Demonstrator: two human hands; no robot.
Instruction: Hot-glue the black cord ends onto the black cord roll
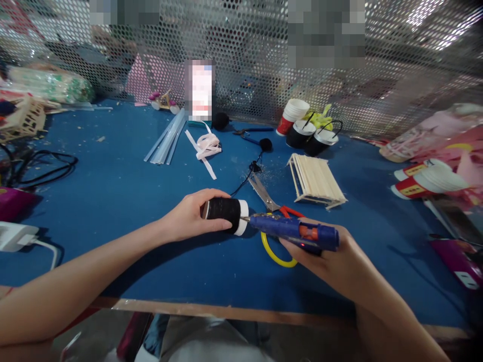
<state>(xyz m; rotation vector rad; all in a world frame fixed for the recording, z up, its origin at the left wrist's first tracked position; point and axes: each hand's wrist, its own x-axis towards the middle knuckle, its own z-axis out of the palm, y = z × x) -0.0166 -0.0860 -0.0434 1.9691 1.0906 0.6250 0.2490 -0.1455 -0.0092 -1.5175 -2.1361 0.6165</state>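
Black wrap covered the little paper cup point(225, 214) that lay on its side over the blue desk point(113, 191). The left hand point(188, 217) held it, with the fingers point(211, 196) curled over the top and the thumb under, pinching the cup so it could not roll. The white rim of the cup pointed away from those fingers, toward the other hand.

The right hand point(332, 259) held a blue glue gun point(294, 230). Its fingers were wrapped under the gun and pressed close around it. The metal tip of the gun touched the cup right by the white rim, just past the left fingertips.

To do this well, I think the left fingers should have stayed back from the tip, because the glue is hot. A small dot of glue would have been better than a big blob. The cup should have been kept very still while the tip was on it.

Red and yellow scissors point(273, 211) lay on the desk just behind the right fingers. A little bench of wooden sticks point(317, 181) stood farther back. More cups point(307, 133) with black handles and a bunch of clear glue sticks point(166, 138) lay well away from both hands, near the metal mesh wall.
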